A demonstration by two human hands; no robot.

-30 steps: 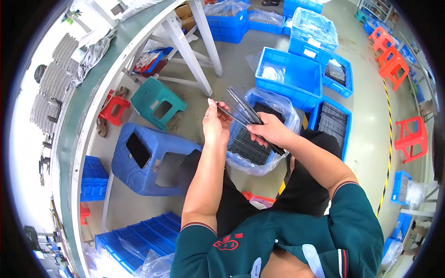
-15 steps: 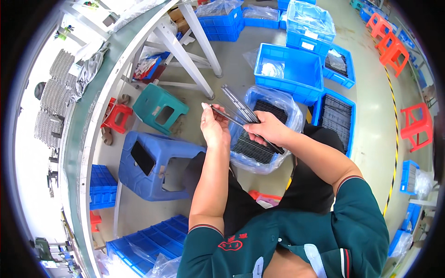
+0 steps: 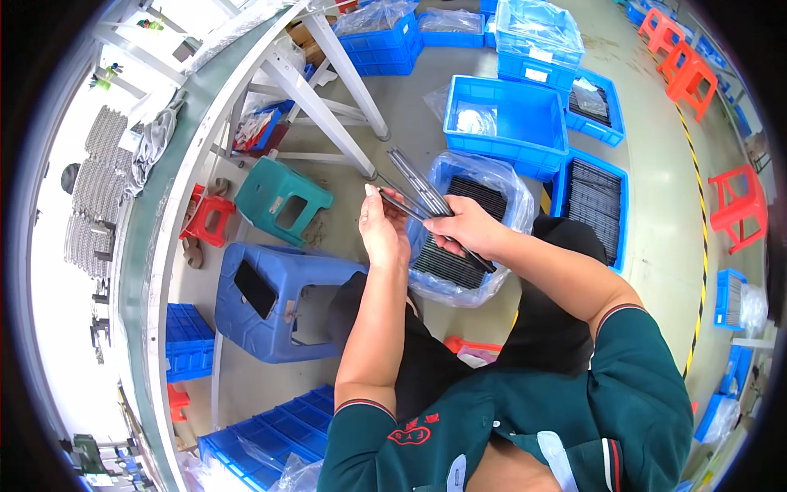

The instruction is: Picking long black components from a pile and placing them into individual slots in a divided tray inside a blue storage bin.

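Observation:
My right hand [image 3: 467,227] is closed round a bundle of long, narrow dark metal strips [image 3: 420,184], which slants from upper left to lower right. The far ends of the bundle look grey and shiny. My left hand [image 3: 384,225] pinches the end of one thin dark strip [image 3: 400,202] that sits slightly apart from the bundle; its other end runs to my right fingers. Below both hands, a blue bin lined with clear plastic [image 3: 518,213] holds rows of similar dark strips [image 3: 451,265]. My right hand and the bundle hide part of these rows.
A blue stool [image 3: 299,275] carrying a black phone [image 3: 255,289] stands at left, beside a green stool [image 3: 279,197] and the white-legged workbench [image 3: 320,115]. Beyond the lined bin is a blue crate [image 3: 508,148] with clear plastic inside; another crate of strips [image 3: 594,205] sits at right.
My hands have come slightly closer together, and the single strip lies nearer to the bundle. The view has shifted a little; both hands keep their holds.

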